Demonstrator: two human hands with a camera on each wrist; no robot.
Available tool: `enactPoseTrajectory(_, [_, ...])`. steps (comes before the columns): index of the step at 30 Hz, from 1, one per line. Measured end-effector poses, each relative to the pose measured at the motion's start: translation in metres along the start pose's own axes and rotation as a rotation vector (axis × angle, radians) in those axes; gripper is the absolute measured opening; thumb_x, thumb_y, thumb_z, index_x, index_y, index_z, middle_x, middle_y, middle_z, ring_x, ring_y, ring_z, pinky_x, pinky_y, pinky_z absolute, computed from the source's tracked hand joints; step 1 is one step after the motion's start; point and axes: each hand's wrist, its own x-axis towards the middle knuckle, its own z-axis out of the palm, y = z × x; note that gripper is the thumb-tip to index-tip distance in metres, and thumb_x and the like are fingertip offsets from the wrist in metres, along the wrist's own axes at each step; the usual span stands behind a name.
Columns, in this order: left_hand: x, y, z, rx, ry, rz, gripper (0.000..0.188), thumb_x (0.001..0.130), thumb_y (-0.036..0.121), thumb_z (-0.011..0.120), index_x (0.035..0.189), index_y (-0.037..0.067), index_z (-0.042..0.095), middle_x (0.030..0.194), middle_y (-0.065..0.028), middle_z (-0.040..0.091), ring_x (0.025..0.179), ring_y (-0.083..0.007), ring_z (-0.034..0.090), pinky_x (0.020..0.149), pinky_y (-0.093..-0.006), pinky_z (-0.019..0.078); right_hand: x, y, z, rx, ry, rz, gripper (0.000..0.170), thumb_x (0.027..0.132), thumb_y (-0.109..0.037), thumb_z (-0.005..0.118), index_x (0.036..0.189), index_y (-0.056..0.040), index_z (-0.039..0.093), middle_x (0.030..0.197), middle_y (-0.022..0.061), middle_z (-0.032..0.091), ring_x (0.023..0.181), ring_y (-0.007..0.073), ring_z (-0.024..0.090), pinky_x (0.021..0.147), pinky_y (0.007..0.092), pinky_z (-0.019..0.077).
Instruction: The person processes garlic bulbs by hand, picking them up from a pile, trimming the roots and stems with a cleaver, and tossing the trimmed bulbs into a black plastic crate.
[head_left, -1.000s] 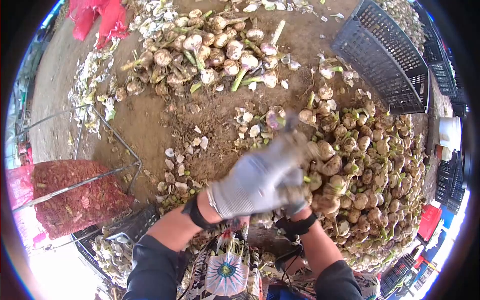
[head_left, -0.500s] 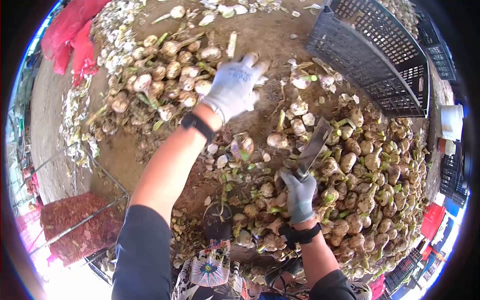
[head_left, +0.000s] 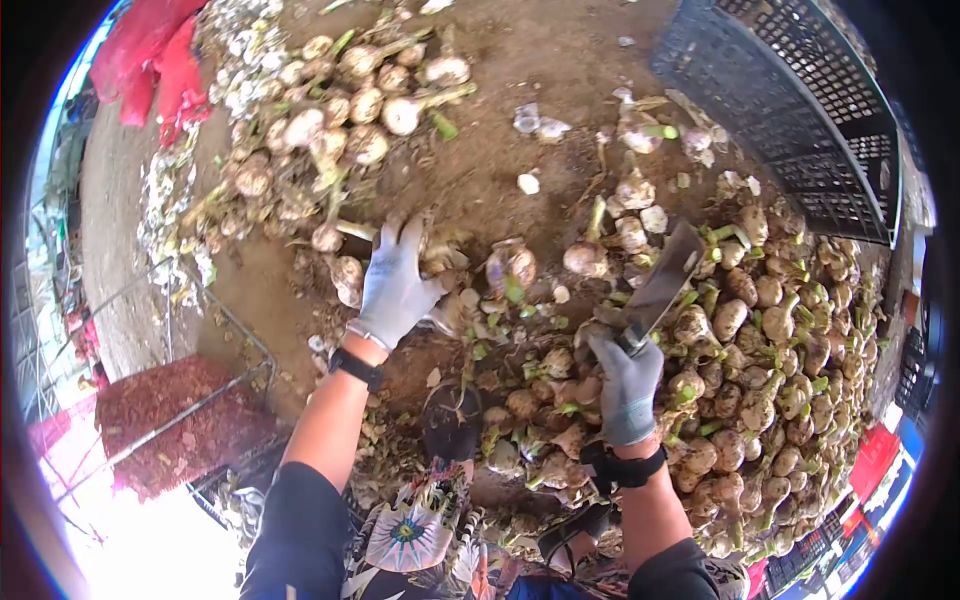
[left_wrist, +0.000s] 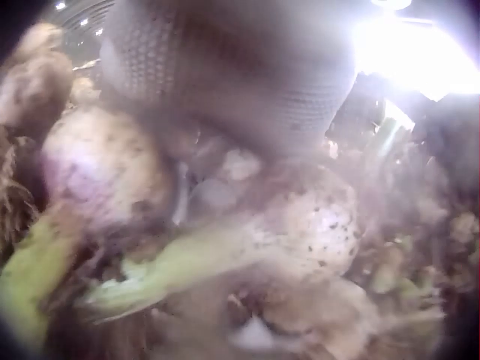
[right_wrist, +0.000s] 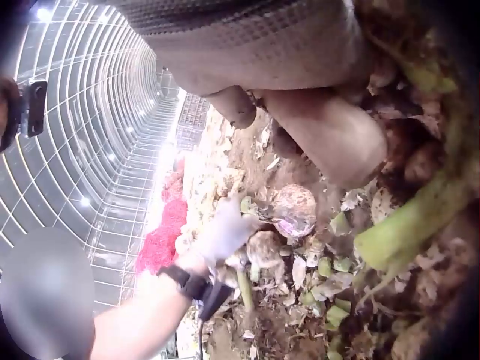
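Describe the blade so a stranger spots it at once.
Find the heap of bulbs on the right. At its left side, the gloved right hand grips a dark handle. The blade slants up from it: broad, flat and metallic, unlike its round neighbours.

Reads as a farm packing/sorting space inside a hoop greenhouse or polytunnel: curved ribs (right_wrist: 97, 142) and rows of lights at 10 o'clock in the right wrist view. Head view backs it up: bare dirt floor (head_left: 560, 65), big garlic heap (head_left: 755, 375) at 4 o'clock, black slatted crate (head_left: 745, 75) at 2, filled mesh sack (head_left: 180, 425) at 8.
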Motion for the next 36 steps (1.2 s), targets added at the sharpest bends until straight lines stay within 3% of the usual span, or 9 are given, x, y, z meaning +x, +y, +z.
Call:
enactPoseTrajectory(13, [-0.055,-0.03,-0.027,0.047,-0.166,-0.173,0.064,0.074,0.009,0.067,0.136,0.002,0.051,0.135,-0.0217,0.054,0.123,-0.0387,0.054,0.106,-0.0427,0.0428,-0.014,-0.002,-0.001,0.0,-0.083,-0.158,0.016,0.088,-0.003,0.07,0.102,0.0044,0.07,0.085,0.0052,0.071,0.067,0.0101,0.064,0.061,0.0238,0.0506])
enactPoseTrajectory(16, [-0.069,0.001,-0.051,-0.455,0.091,-0.085,0.063,0.076,0.009,0.077,0.132,-0.002,0.051,0.113,-0.0126,0.064,0.108,-0.0171,0.06,0.089,-0.0315,0.0532,-0.078,-0.045,0.022,-0.139,-0.19,-0.069,0.02,0.088,-0.008,0.071,0.105,0.0005,0.071,0.088,0.0071,0.072,0.066,0.0094,0.064,0.053,0.0214,0.0495])
enactPoseTrajectory(18, [-0.088,0.036,-0.068,-1.082,-0.039,-0.1,0.073,0.076,0.011,0.082,0.138,-0.001,0.047,0.118,-0.0097,0.063,0.11,-0.0176,0.061,0.091,-0.0304,0.0546,-0.092,-0.027,0.036,-0.087,-0.275,-0.253,0.03,0.091,-0.013,0.07,0.118,-0.0002,0.068,0.096,0.0085,0.072,0.07,0.0095,0.067,0.054,0.0218,0.0509])
enactPoseTrajectory(21, [-0.124,0.061,-0.07,-1.589,-0.174,-0.03,0.089,0.076,0.008,0.083,0.148,0.0,0.033,0.126,-0.0113,0.057,0.111,-0.0195,0.06,0.095,-0.0317,0.0543,-0.114,-0.008,0.069,0.134,-0.354,-0.116,0.038,0.094,-0.016,0.069,0.126,0.0018,0.063,0.103,0.0078,0.071,0.079,0.0123,0.068,0.067,0.0253,0.0542])
enactPoseTrajectory(22, [-0.135,0.069,-0.079,-1.161,-0.157,-0.036,0.09,0.076,0.013,0.084,0.149,-0.001,0.034,0.131,-0.016,0.056,0.117,-0.0219,0.058,0.101,-0.0339,0.0505,-0.123,-0.008,0.077,0.167,-0.383,-0.124,0.039,0.094,-0.016,0.069,0.128,0.0028,0.062,0.105,0.0078,0.071,0.082,0.0134,0.068,0.072,0.0267,0.055])
enactPoseTrajectory(25, [-0.164,0.068,-0.074,-0.852,-0.057,0.031,0.085,0.075,0.016,0.079,0.146,-0.004,0.037,0.139,-0.0268,0.052,0.13,-0.032,0.053,0.109,-0.0354,0.0415,-0.132,0.008,0.096,0.256,-0.382,-0.117,0.035,0.093,-0.006,0.068,0.126,0.004,0.063,0.11,0.0062,0.07,0.095,0.0132,0.066,0.085,0.0272,0.0529])
enactPoseTrajectory(30, [-0.196,0.057,-0.081,-0.403,0.143,-0.061,0.077,0.074,0.006,0.076,0.143,0.001,0.042,0.116,-0.0117,0.063,0.101,-0.0196,0.062,0.09,-0.0329,0.0514,-0.153,0.02,0.117,0.369,-0.348,-0.081,0.033,0.092,-0.004,0.069,0.124,0.0036,0.065,0.11,0.0058,0.07,0.097,0.0117,0.064,0.087,0.0251,0.0505])
enactPoseTrajectory(33, [-0.198,0.061,-0.091,-1.403,-0.021,-0.199,0.071,0.078,-0.001,0.067,0.144,0.003,0.042,0.118,-0.0078,0.062,0.103,-0.0163,0.062,0.085,-0.0298,0.0531,-0.163,0.022,0.126,0.114,-0.376,-0.192,0.038,0.092,-0.011,0.073,0.125,0.0042,0.064,0.11,0.0042,0.07,0.095,0.0076,0.062,0.085,0.0239,0.0502])
enactPoseTrajectory(36, [-0.205,0.046,-0.094,-1.665,-0.156,-0.364,0.071,0.077,-0.004,0.064,0.144,0.004,0.041,0.119,-0.0066,0.062,0.104,-0.0159,0.063,0.084,-0.0292,0.0536,-0.168,0.005,0.119,-0.189,-0.459,-0.251,0.037,0.093,-0.011,0.072,0.125,0.0051,0.064,0.11,0.0022,0.069,0.091,0.0057,0.061,0.081,0.0238,0.051])
